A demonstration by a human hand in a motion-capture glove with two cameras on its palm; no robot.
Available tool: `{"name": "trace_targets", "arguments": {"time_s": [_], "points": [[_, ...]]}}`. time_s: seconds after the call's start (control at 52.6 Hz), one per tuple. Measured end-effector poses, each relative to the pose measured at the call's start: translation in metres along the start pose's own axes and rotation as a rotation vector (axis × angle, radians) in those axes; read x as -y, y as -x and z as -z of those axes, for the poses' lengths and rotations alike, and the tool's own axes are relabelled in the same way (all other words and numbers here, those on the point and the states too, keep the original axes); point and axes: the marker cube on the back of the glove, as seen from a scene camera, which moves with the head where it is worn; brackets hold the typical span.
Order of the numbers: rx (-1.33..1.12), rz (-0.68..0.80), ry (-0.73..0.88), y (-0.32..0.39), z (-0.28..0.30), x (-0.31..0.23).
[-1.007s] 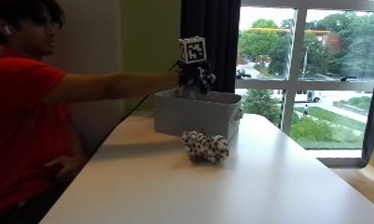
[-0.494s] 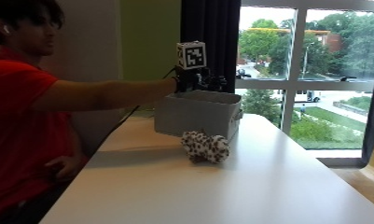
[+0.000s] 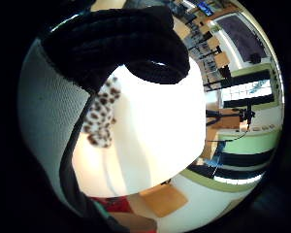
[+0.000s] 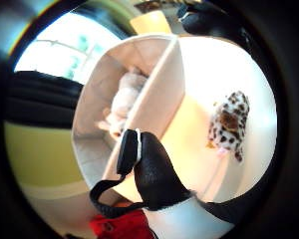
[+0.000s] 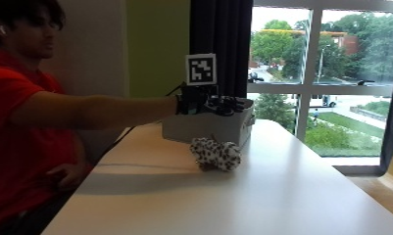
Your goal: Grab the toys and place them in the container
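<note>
So the gloved right hand [image 5: 212, 104] is held out over the grey container [image 5: 209, 128] at the far end of the white table [image 5: 248, 196]. Its fingers look relaxed and aren't holding anything. There's a pale stuffed toy [image 4: 123, 102] lying inside the container, seen from the thumb side palm view. A spotted plush toy [image 5: 215, 153] sits on the table right in front of the container, out in the open.
</note>
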Motion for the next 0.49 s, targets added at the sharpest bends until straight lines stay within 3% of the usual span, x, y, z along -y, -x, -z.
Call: {"name": "trace_targets", "arguments": {"time_s": [0.133, 0.494], "points": [[-0.037, -0.104, 0.027, -0.025, -0.018, -0.003], [-0.039, -0.104, 0.122, -0.036, -0.064, -0.007]]}}
